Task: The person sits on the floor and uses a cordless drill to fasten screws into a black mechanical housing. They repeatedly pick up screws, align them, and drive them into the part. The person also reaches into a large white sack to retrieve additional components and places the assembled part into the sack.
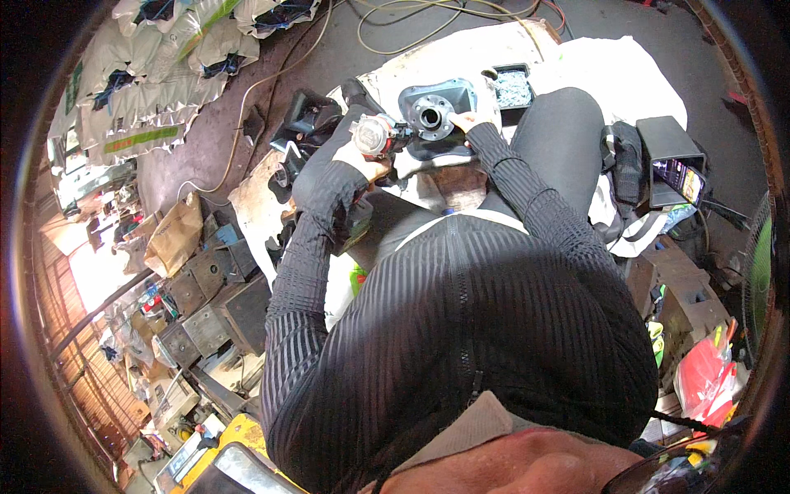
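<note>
My left hand [368,163] is closed around a red and silver power driver [374,137]. The driver's dark front end points right, up against a dark grey plastic part with a round flange [432,102]. Small holes ring the flange, and a larger opening sits at its centre. This part lies between my knees on a pale cloth. With its fingers closed on the flange's right edge, my right hand [469,122] holds the part. The driver hides most of the left fingers.
Beside my right knee is a black tray [512,88] of small pale pieces. Black plastic parts [304,119] lie beyond my left arm. A black box [671,160] stands at right, a fan [759,280] at the far right. Cables [403,33] cross the floor; stuffed white sacks [156,74] sit upper left.
</note>
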